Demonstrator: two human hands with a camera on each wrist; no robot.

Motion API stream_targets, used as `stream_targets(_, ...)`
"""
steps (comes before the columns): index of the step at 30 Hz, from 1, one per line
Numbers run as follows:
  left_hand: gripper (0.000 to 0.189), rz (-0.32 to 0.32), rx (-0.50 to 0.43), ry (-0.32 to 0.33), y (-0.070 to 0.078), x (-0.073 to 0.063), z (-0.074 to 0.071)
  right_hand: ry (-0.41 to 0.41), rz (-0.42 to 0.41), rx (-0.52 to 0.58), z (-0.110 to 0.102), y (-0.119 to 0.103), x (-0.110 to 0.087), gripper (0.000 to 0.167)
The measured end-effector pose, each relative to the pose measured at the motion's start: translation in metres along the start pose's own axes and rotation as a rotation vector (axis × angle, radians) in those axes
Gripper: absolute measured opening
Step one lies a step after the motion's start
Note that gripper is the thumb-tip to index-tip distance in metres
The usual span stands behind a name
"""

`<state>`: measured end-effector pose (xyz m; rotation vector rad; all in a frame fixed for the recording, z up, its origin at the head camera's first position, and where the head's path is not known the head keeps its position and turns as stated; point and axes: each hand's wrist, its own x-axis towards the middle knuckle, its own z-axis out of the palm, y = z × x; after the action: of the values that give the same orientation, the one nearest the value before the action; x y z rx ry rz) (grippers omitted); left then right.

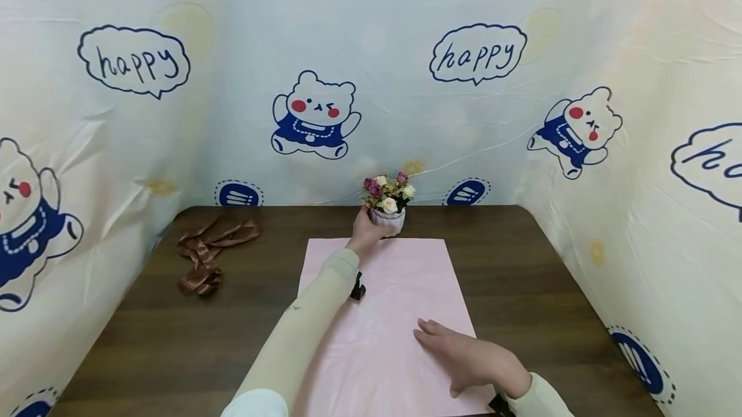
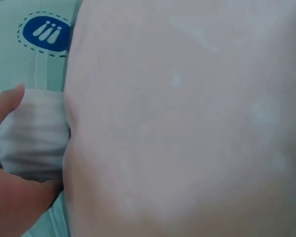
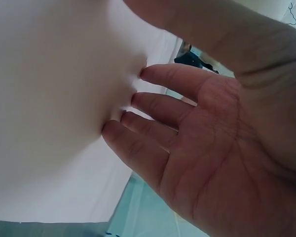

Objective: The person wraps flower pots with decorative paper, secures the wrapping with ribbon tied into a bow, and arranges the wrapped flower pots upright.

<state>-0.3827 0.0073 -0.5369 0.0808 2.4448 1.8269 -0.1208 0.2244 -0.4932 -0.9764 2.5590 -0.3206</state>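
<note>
Got 1 pale printed cloth backdrop [image 1: 382, 37] with 3 bears showing, then 1 dark brown wooden table [image 1: 145, 333]. On that: 1 pink rectangular sheet [image 1: 400, 314], plus 1 shiny brown fabric ribbon [image 1: 204, 275] crumpled off to the left. Next down, 1 small white pot [image 1: 391, 220] of purple and cream flowers, right by the sheet's far edge. 2 hands: left hand [image 1: 366, 232] is gripping the pot, right hand [image 1: 472, 356] is pretty much flat-out, fingertips on the sheet.
</note>
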Motion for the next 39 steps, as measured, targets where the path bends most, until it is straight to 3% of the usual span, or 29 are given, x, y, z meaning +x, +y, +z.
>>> stream_targets(5, 0.098, 0.021, -0.040, 0.042, -0.003, 0.007, 0.007, 0.017, -0.040, -0.009, -0.001, 0.002, -0.001, 0.113)
stream_targets(10, 0.094, 0.039, -0.017, 0.068, 0.000, 0.011, 0.011, 0.008, -0.030, 0.012, -0.002, 0.003, -0.001, 0.116)
stream_targets(16, 0.090, 0.015, 0.001, 0.103, -0.001, 0.014, 0.010, 0.002, -0.017, 0.032, -0.004, 0.003, 0.001, 0.116)
stream_targets(21, 0.088, 0.030, -0.012, 0.139, -0.002, 0.015, 0.008, -0.002, -0.006, 0.039, -0.007, 0.003, 0.002, 0.114)
stream_targets(26, 0.090, 0.029, -0.025, 0.154, 0.006, 0.013, 0.002, -0.003, 0.006, 0.024, -0.009, 0.004, 0.006, 0.113)
stream_targets(29, 0.090, 0.061, -0.006, 0.163, 0.014, 0.010, -0.002, -0.008, 0.011, 0.035, -0.011, 0.006, 0.009, 0.113)
stream_targets(35, 0.079, 0.197, -0.002, 0.164, 0.021, 0.008, -0.010, -0.030, 0.022, 0.075, -0.014, 0.012, 0.014, 0.113)
stream_targets(39, 0.080, 0.196, 0.023, 0.143, 0.022, 0.003, -0.015, -0.038, 0.025, 0.100, -0.016, 0.018, 0.019, 0.112)
